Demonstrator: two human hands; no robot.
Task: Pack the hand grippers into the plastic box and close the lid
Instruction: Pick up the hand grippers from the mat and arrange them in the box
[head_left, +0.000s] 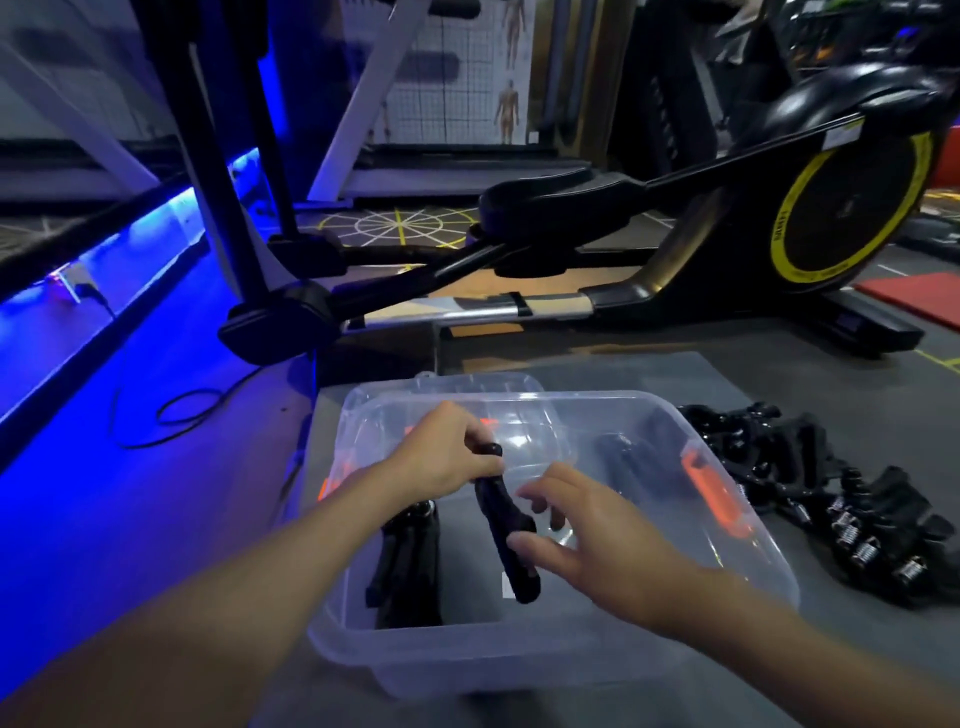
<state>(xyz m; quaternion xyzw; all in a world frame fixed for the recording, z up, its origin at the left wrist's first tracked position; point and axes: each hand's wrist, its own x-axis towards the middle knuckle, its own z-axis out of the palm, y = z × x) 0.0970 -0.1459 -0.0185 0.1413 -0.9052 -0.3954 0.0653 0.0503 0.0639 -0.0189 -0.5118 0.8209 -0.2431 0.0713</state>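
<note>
Head view: packing in progress. The lid lay behind the open plastic box. A first hand gripper rested by the left wall. The left hand curled its fingers round the top of a second hand gripper, hanging inside the box. The right hand, fingers spread, had its thumb at the lower handle. The next move probably required laying it flat beside the first, clear of the rim; room remained rightward. The unpacked pile lay just right of the box.

Clear plastic box, orange latches; black hand grippers; yellow-ringed black flywheel.
</note>
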